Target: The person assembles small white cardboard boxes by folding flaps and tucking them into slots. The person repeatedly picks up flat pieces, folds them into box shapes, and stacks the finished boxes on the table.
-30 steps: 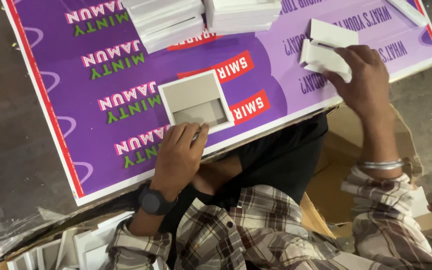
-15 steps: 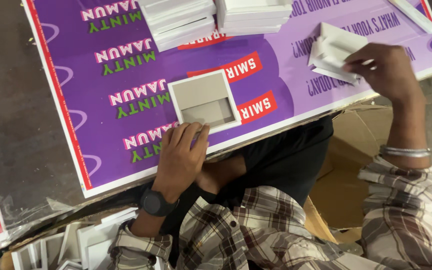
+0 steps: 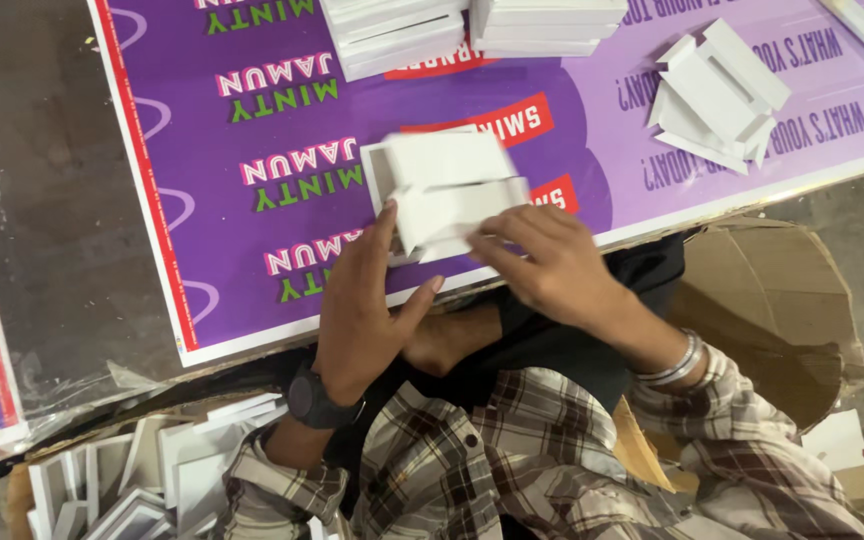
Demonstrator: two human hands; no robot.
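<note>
A white cardboard piece, blurred by motion, lies over a small open white box tray on the purple printed board. My left hand rests at the tray's near left corner, thumb up along its side. My right hand holds the white piece at its near right edge with the fingertips. A dark watch is on my left wrist and metal bangles on my right. Farther right on the board lies a loose pile of folded white card pieces.
Two stacks of flat white boxes stand at the board's far edge. A brown carton sits on the floor at the right. Several white box parts fill a box at the lower left. Grey floor lies to the left.
My right hand has come back from the pile at the right, bringing a white piece over the tray. My left hand slid up to the tray's corner.
</note>
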